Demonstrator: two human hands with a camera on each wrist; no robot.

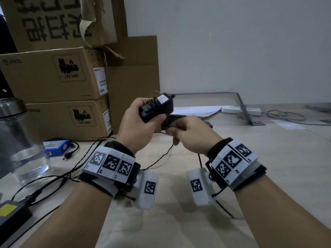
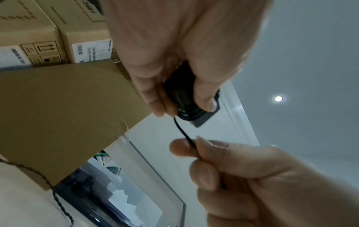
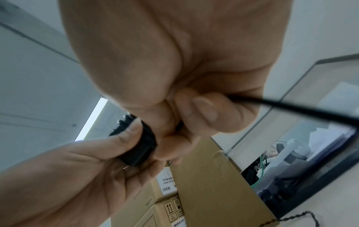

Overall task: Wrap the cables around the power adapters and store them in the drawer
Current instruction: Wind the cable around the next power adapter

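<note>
My left hand point(image 1: 138, 120) grips a black power adapter point(image 1: 157, 107) above the desk, prongs toward me. Several turns of its thin black cable lie round the body. The left wrist view shows the adapter point(image 2: 192, 106) between thumb and fingers, with the cable point(image 2: 184, 132) leaving its lower edge. My right hand point(image 1: 172, 130) pinches that cable just below the adapter, between thumb and forefinger point(image 2: 191, 145). From there the cable point(image 1: 161, 157) hangs in a loop to the desk. In the right wrist view the cable point(image 3: 291, 107) runs out of my fist, and the adapter point(image 3: 139, 145) sits in the left hand.
Cardboard boxes point(image 1: 53, 77) stand stacked at the back left. A glass jar point(image 1: 23, 149), a blue battery pack point(image 1: 56, 145) and a second black adapter point(image 1: 10, 212) with loose leads lie at the left. A dark-rimmed recess point(image 3: 314, 182) holding papers and bottles lies behind my hands.
</note>
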